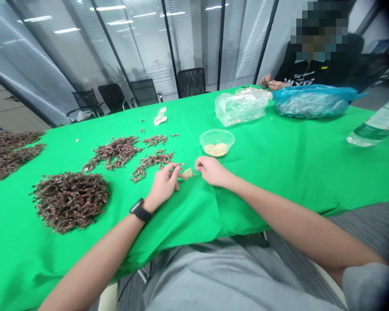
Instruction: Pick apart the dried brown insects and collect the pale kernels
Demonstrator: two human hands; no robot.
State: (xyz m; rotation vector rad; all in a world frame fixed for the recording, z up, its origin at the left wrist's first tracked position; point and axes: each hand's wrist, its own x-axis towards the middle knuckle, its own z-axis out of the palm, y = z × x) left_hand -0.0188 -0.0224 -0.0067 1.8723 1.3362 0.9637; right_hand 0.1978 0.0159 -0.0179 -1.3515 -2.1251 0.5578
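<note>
Over the green-covered table [262,172], my left hand [164,183], with a black watch at the wrist, has its fingers curled beside a small heap of pale yellow grains [188,173]. Any piece between those fingers is too small to make out. On the heap's other side my right hand [212,171] is closed in a pinch, its fingertips hidden. Just behind it stands a clear plastic bowl [217,137] with pale grains on its bottom. Small dried brown twiggy pieces [153,160] lie scattered just beyond my left hand.
Larger brown piles [71,201] lie to the left. A clear plastic bag [241,106], a full blue bag [313,101] and a bottle [377,123] stand to the right. A white scrap [160,116] lies farther back. Another person [311,71] sits across the table, hands together.
</note>
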